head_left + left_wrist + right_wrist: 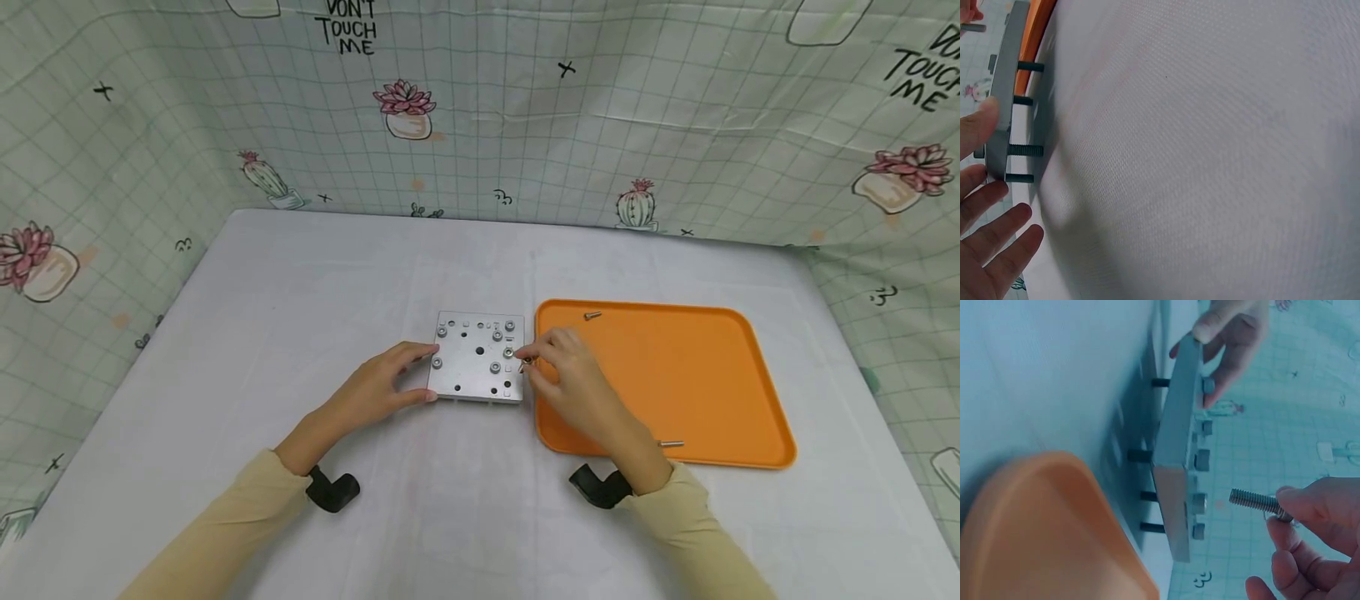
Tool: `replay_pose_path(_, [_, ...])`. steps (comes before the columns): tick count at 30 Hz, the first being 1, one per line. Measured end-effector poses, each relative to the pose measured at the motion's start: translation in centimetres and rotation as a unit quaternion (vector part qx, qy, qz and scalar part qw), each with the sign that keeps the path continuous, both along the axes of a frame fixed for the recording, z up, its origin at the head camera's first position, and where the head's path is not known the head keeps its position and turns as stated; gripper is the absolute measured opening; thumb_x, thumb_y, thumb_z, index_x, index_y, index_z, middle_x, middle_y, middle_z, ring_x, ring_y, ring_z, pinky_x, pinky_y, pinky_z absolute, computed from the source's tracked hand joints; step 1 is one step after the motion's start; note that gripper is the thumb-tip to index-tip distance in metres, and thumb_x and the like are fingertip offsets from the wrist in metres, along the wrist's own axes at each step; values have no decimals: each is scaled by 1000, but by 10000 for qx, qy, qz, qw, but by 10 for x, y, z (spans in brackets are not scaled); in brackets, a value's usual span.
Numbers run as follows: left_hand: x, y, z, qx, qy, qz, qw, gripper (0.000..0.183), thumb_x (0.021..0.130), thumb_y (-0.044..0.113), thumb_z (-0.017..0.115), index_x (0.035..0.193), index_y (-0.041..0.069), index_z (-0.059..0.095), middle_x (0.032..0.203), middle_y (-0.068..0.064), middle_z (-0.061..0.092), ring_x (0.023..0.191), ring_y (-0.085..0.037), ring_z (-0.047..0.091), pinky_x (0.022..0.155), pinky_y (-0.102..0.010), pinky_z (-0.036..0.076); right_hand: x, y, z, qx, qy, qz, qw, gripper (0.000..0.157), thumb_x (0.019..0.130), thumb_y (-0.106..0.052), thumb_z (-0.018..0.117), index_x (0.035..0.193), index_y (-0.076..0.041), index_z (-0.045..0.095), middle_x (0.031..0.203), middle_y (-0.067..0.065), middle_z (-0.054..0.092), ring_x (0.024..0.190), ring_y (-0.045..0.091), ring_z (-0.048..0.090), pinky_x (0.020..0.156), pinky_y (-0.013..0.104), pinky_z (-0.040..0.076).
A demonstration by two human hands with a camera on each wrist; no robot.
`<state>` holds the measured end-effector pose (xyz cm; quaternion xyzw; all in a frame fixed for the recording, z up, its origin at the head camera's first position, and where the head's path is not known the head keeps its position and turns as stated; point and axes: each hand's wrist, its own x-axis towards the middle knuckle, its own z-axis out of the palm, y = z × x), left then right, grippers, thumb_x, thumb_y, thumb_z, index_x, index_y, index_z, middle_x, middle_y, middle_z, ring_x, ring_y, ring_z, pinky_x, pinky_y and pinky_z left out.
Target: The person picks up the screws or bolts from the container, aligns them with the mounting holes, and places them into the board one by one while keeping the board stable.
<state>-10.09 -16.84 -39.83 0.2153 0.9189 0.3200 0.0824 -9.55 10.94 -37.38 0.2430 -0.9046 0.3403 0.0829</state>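
A silver metal plate (472,382) with drilled holes lies level in front of me. Several socket-head screws (1202,460) sit in it, heads above, threaded shanks (1026,150) poking out underneath. My left hand (378,381) holds the plate by its left edge, thumb at the near corner and fingers along the side; the other fingers spread off it in the left wrist view. At the plate's right edge my right hand (581,385) pinches a loose threaded screw (1254,500) between thumb and fingertip, its threaded end pointing toward the plate and apart from it; the fingers cover its head.
An orange tray (675,375) stands to the right, close to the plate, partly under my right hand. One screw (592,316) lies near its far left corner, another (671,444) by its near rim. White cloth (315,283) covers the table; a patterned curtain (495,125) hangs behind.
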Motion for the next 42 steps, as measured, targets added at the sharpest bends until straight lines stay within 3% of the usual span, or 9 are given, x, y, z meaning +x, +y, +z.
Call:
replay_pose_path(15, [1,1,2,-23,-84,26,10000,63,79,29,74,135,12,48,136,-7,50,120,-28,52,99,-44,45,6,-12,-9,216,-224,140,9994,18,85,-3,64,100,-9,72,95,3,57,90,17,44,74,29,42])
replay_pose_path(42, [0,1,2,6,-12,-13,10000,62,80,28,73,134,12,49,135,-7,52,117,-28,54,96,-44,47,7,-17,-20,706,309,304,9966,16,82,-2,66,95,-8,72,90,3,57,86,19,46,77,31,43])
